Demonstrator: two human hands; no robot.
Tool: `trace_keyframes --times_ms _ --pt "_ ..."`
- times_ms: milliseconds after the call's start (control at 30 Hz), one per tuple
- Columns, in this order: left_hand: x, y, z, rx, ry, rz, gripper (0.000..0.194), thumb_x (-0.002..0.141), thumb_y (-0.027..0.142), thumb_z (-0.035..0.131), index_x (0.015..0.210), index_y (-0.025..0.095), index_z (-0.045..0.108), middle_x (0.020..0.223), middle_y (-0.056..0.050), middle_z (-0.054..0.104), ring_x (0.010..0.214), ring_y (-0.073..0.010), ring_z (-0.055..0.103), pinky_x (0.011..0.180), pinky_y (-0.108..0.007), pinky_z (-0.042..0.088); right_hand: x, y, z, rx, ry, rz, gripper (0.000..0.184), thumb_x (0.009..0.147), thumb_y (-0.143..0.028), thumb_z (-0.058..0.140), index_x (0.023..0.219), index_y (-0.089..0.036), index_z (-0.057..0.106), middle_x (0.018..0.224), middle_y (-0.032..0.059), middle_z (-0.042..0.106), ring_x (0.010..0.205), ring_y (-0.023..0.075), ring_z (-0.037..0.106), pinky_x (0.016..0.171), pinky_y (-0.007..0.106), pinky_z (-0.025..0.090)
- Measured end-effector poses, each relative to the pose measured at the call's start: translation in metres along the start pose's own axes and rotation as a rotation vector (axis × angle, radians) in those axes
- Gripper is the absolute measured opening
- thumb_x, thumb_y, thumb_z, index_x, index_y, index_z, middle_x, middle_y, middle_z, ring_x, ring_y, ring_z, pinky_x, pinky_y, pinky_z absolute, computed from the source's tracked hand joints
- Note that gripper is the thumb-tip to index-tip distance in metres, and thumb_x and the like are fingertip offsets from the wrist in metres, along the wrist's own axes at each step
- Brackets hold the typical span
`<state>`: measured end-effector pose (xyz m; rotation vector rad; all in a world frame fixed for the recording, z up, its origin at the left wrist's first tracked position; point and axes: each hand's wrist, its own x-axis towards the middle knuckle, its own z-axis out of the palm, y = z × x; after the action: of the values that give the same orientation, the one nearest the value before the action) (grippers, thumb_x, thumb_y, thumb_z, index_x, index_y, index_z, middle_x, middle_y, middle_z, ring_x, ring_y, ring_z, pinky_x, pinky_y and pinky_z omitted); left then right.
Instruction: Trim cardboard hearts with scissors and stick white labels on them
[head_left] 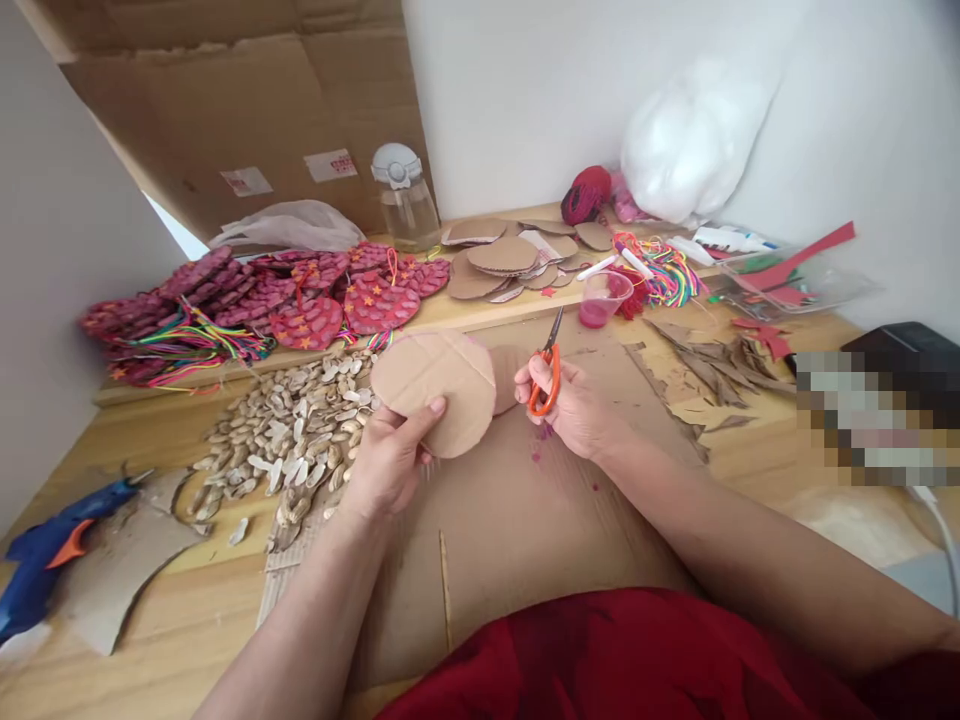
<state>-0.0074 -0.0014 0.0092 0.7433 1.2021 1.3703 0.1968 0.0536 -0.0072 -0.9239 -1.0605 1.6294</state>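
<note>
My left hand [397,450] grips a round cardboard disc [442,385] by its lower left edge, thumb on top and fingers beneath. The disc is tilted toward me, and a faint pink line runs along part of its rim. In my right hand [574,400] are scissors [546,375] with orange handles, their dark blades pointing up and away from me. The blades look closed and stand apart from the disc. Another cardboard piece [510,375] lies behind the disc, partly hidden by it. Beneath both hands a large cardboard sheet [525,530] covers the table, with purple stains near my right hand.
Peanut shells [300,430] spread at the left, near a blue glue gun [60,550]. Decorated red discs [300,290] are heaped behind them. More cardboard discs [502,255], a pink cup [600,300] and coloured cords [664,270] line the back. Cardboard scraps [727,360] lie right.
</note>
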Motion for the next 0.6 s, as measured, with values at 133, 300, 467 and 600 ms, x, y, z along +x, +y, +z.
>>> trace_keyframes --times_ms 133,300,467,600 --pt "0.003 0.000 -0.002 -0.021 0.031 0.014 0.051 0.068 0.031 0.086 0.115 0.019 0.069 0.108 -0.004 0.070 0.059 -0.0055 0.052 0.033 -0.012 0.031 -0.004 0.002 0.005 -0.024 -0.002 0.043 0.038 0.070 -0.051 0.082 0.079 -0.019 0.064 0.066 -0.0011 0.063 0.051 0.0073 0.047 0.044 0.020 0.034" --pt "0.000 -0.005 0.001 0.022 -0.003 -0.002 0.054 0.069 0.032 0.086 0.118 0.018 0.067 0.104 -0.004 0.070 0.057 -0.0058 0.051 0.033 -0.013 0.032 -0.010 0.001 0.012 -0.002 -0.051 0.053 0.033 0.067 -0.042 0.085 0.076 -0.018 0.064 0.065 -0.0029 0.061 0.051 0.0063 0.046 0.046 0.020 0.035" --pt "-0.005 -0.007 0.001 0.089 -0.025 -0.034 0.059 0.066 0.034 0.088 0.118 0.017 0.068 0.099 -0.004 0.074 0.054 -0.0068 0.054 0.036 -0.014 0.034 -0.010 -0.002 0.012 0.040 -0.012 0.043 0.032 0.065 -0.040 0.085 0.075 -0.019 0.063 0.059 -0.0058 0.056 0.047 0.0062 0.043 0.043 0.020 0.031" --pt "-0.006 -0.007 0.002 -0.010 -0.052 -0.030 0.057 0.067 0.032 0.088 0.119 0.018 0.069 0.114 -0.009 0.074 0.102 -0.0214 0.069 0.079 -0.025 0.056 -0.010 0.000 0.011 0.039 -0.004 0.068 0.028 0.065 -0.035 0.084 0.074 -0.019 0.063 0.062 -0.0043 0.059 0.048 0.0067 0.044 0.047 0.021 0.034"
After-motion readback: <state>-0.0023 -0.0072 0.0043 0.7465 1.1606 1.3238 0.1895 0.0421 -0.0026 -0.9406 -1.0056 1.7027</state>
